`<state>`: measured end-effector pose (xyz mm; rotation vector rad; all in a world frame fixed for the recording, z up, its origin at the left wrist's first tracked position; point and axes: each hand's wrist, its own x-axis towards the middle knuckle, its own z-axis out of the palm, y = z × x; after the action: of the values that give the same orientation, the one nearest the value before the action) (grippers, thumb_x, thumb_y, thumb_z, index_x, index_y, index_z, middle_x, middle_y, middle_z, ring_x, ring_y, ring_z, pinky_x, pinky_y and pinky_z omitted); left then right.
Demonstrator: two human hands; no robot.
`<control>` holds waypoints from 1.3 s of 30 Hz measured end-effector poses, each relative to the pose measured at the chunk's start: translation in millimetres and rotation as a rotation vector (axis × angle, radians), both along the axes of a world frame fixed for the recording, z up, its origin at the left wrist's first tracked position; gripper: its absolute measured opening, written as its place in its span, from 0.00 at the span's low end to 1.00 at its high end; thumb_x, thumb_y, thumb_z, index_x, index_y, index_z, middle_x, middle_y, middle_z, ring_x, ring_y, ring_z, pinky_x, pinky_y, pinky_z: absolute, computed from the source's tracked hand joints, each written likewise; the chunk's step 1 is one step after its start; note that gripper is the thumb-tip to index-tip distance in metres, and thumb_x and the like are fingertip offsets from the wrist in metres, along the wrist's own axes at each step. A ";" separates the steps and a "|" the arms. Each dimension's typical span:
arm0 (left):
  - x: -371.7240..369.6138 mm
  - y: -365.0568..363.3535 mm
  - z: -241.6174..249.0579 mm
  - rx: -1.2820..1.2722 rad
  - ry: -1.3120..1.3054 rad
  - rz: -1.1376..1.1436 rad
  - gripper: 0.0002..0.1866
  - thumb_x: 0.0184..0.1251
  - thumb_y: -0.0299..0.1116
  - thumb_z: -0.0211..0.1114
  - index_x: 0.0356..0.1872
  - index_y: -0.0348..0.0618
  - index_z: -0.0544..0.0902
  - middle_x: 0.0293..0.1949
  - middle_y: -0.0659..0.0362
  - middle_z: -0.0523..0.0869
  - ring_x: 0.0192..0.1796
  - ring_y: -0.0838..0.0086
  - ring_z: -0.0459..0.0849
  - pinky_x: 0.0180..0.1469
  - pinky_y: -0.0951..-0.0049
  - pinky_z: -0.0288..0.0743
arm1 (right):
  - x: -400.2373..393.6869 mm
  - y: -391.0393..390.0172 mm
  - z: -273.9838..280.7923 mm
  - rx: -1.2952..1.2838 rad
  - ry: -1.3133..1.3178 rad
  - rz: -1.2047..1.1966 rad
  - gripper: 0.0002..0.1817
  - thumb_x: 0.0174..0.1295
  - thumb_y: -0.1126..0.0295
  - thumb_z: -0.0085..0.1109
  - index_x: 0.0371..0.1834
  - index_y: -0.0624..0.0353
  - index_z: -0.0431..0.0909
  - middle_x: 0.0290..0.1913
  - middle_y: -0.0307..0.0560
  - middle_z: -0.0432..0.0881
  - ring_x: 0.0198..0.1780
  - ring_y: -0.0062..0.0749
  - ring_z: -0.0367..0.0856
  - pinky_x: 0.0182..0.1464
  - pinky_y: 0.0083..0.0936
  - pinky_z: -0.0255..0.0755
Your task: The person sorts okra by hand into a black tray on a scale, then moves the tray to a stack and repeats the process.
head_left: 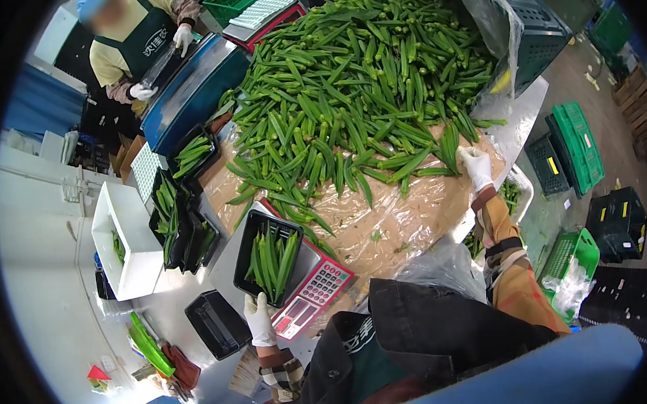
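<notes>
My left hand (259, 319), in a white glove, holds the near edge of a black tray (249, 239) with several okra pods in it. The tray rests on a scale (315, 286) with a red keypad. My right hand (476, 166), also gloved, reaches out to the right edge of a big pile of green okra (347, 91) and grips a few pods there. The pile lies on clear plastic sheeting (397, 220) over the table.
Filled black trays (181, 209) stand in a row at left beside a white tub (124, 242). An empty black tray (216, 325) lies near my left hand. Another person in a green apron (143, 39) works at a blue machine (189, 88). Green and black crates (573, 145) sit on the floor at right.
</notes>
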<state>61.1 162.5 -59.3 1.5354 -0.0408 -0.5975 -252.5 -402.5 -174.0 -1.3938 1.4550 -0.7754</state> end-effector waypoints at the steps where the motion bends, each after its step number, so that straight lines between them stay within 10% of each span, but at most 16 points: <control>1: -1.1 -1.9 3.0 0.024 -0.001 0.000 0.18 0.75 0.22 0.55 0.63 0.33 0.72 0.54 0.54 0.84 0.49 0.72 0.84 0.52 0.72 0.78 | 1.3 -13.9 -6.2 -0.032 0.099 0.000 0.14 0.57 0.61 0.72 0.37 0.61 0.88 0.30 0.50 0.87 0.30 0.32 0.84 0.39 0.29 0.75; 9: 0.4 -2.4 4.8 0.188 0.009 0.070 0.14 0.75 0.25 0.57 0.57 0.35 0.75 0.41 0.61 0.84 0.33 0.81 0.79 0.34 0.80 0.73 | 19.1 -48.2 -22.6 -0.175 0.528 0.161 0.18 0.54 0.56 0.68 0.34 0.62 0.85 0.36 0.60 0.87 0.43 0.56 0.85 0.46 0.40 0.77; 15: -7.2 -7.2 0.5 0.277 -0.024 0.118 0.13 0.75 0.26 0.57 0.57 0.35 0.77 0.48 0.57 0.85 0.46 0.75 0.82 0.50 0.73 0.76 | 58.8 21.4 10.4 -0.179 -0.111 -0.143 0.05 0.64 0.72 0.66 0.38 0.58 0.80 0.31 0.33 0.80 0.32 0.19 0.74 0.37 0.21 0.71; 22: -7.6 -10.5 -13.9 0.059 0.019 0.109 0.14 0.75 0.22 0.55 0.59 0.34 0.76 0.50 0.55 0.85 0.48 0.74 0.83 0.53 0.70 0.79 | 200.1 233.1 149.0 -0.257 -0.429 0.775 0.06 0.62 0.77 0.64 0.41 0.59 0.81 0.38 0.41 0.81 0.42 0.26 0.79 0.47 0.24 0.73; 24: -8.8 -11.4 -12.4 0.078 -0.007 0.072 0.15 0.74 0.20 0.54 0.60 0.33 0.75 0.52 0.54 0.84 0.50 0.73 0.83 0.54 0.70 0.79 | 230.9 256.3 152.2 -0.544 -0.383 1.067 0.14 0.58 0.73 0.66 0.48 0.58 0.81 0.46 0.47 0.81 0.47 0.42 0.81 0.51 0.32 0.74; 27: -7.0 -7.8 -19.2 0.086 -0.123 0.070 0.16 0.75 0.21 0.51 0.60 0.32 0.74 0.53 0.51 0.83 0.49 0.65 0.86 0.45 0.63 0.87 | 246.7 269.3 160.2 -0.692 -0.241 1.072 0.20 0.58 0.69 0.66 0.55 0.58 0.80 0.53 0.48 0.81 0.58 0.46 0.76 0.63 0.38 0.67; 32: 28.3 -24.6 29.9 0.078 0.114 0.101 0.14 0.77 0.26 0.50 0.58 0.32 0.75 0.49 0.50 0.85 0.42 0.64 0.88 0.40 0.61 0.88 | 219.4 240.7 113.0 -0.543 -0.148 0.863 0.18 0.60 0.71 0.63 0.55 0.59 0.79 0.53 0.52 0.80 0.56 0.51 0.75 0.59 0.40 0.69; 39: 209.0 -96.3 9.6 -0.058 -0.056 0.145 0.11 0.72 0.26 0.55 0.50 0.32 0.78 0.45 0.49 0.85 0.39 0.63 0.88 0.35 0.61 0.86 | 154.2 247.5 17.1 -0.473 0.157 1.173 0.07 0.56 0.67 0.64 0.37 0.51 0.81 0.36 0.46 0.81 0.44 0.47 0.78 0.46 0.43 0.69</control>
<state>270.1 66.2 -49.7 1.4846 0.0104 -0.4351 -98.3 -154.9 -156.9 -2.3206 0.3323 -0.2186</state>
